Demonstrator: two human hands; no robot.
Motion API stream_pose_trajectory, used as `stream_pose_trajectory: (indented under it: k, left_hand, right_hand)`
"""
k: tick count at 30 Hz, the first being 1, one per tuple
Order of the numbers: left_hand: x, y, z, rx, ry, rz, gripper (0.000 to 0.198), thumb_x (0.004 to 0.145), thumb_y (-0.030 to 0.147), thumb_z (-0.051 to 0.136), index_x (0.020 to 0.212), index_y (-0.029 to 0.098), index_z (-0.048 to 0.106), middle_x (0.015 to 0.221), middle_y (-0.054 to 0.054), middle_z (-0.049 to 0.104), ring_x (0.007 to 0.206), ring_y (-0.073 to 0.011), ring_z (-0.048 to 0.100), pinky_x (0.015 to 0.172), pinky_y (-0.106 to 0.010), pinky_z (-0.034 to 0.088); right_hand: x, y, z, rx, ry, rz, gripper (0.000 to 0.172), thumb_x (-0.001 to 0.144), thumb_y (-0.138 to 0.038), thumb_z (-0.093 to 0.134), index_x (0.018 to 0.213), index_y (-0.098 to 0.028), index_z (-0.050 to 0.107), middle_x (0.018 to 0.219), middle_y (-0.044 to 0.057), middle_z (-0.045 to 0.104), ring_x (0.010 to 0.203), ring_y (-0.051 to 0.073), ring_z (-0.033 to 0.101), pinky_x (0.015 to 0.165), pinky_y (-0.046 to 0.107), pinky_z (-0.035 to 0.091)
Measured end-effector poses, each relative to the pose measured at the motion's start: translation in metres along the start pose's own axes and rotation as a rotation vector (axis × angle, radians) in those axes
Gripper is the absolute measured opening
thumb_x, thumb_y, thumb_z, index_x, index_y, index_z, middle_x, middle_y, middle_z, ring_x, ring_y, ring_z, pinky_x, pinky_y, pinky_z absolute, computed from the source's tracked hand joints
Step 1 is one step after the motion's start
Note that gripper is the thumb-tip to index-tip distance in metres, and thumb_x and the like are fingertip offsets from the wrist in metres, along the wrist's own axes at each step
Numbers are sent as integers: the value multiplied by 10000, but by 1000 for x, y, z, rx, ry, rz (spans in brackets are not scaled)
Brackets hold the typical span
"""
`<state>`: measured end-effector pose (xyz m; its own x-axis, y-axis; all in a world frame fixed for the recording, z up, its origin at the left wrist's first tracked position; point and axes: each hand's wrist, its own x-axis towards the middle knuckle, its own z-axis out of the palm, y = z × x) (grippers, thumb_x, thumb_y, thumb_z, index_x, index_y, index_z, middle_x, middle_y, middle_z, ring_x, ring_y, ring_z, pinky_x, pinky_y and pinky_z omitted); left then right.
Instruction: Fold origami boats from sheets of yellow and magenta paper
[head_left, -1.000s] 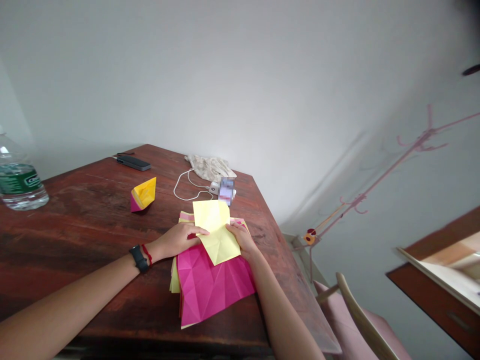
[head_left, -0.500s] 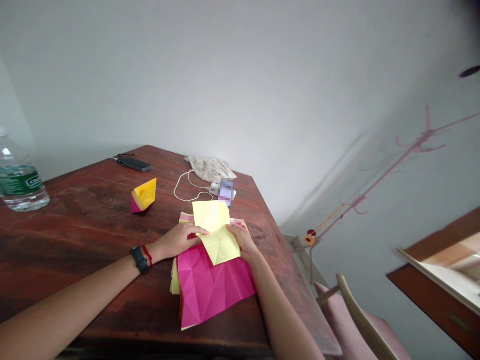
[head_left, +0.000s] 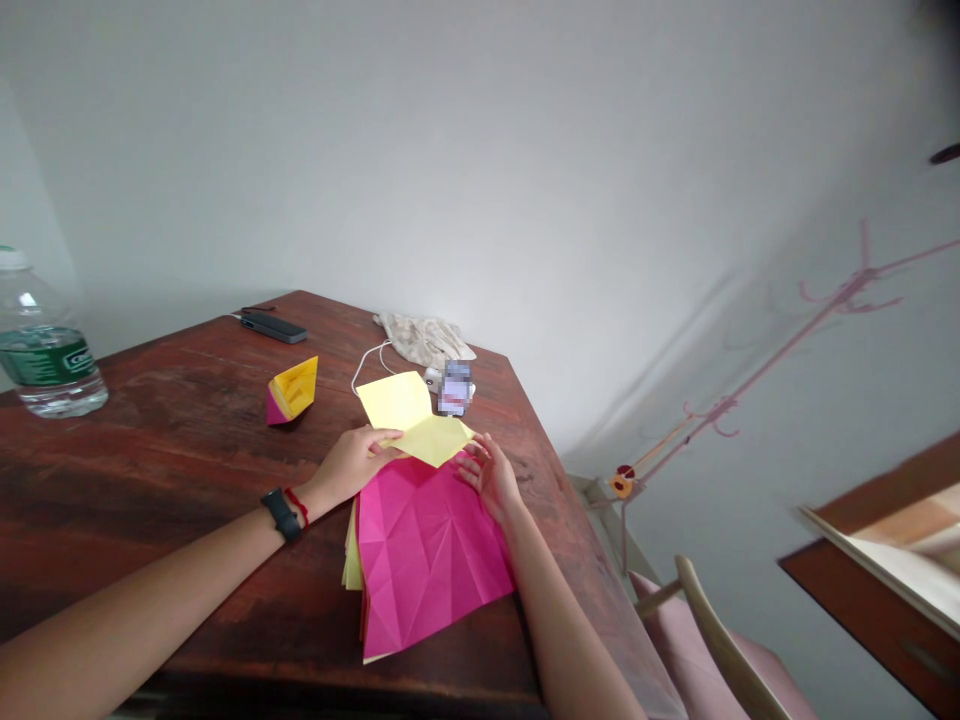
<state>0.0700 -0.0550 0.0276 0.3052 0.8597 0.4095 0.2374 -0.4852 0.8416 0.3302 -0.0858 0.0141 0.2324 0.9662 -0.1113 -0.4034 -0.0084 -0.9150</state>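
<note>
A person's left hand (head_left: pixel 358 462) pinched the left edge of a creased yellow sheet (head_left: pixel 439 440) between thumb and fingers, above a stack of pink and yellow paper (head_left: pixel 435 560). The right hand (head_left: pixel 493 482), fingers loosely parted, was at the sheet's right corner; whether it gripped there could not be told. The stack's lower corner lay just inside the front edge of the wooden table (head_left: pixel 210 440). A phone (head_left: pixel 454 388) sat just beyond the sheet, leaving little room ahead; wider tabletop stretched leftward toward a folded paper piece (head_left: pixel 294 390) and a bottle (head_left: pixel 52 355).
</note>
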Motion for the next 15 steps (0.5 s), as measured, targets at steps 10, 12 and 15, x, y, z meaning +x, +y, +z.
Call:
stream_pose_trajectory:
  k: [10,12,15]
  left_hand:
    - [2,-4,1,176,4,-46,442,878,419,603,1207,146,717,1188,-128,746,932,-271,750,853,-358,583]
    - [2,-4,3,158,2,-13,443,873,415,609,1210,148,715,1230,-128,728,979,-269,744,888,-357,580]
    - [1,-2,4,134,-3,37,444,862,411,631,1207,146,719,1238,-134,723,1059,-277,722,946,-365,565]
  right_hand:
    - [-18,13,15,-491,-297,-345,878,771,-276,715,1538,-284,289,856,-11,727,591,141,686,567,252,557]
    - [-18,15,15,-572,-304,-358,744,768,-244,695,1469,-250,446,817,-9,723,621,151,693,564,241,547]
    - [-16,15,13,-633,-265,-366,481,768,-248,689,1245,-188,675,805,21,737,657,170,694,595,263,562]
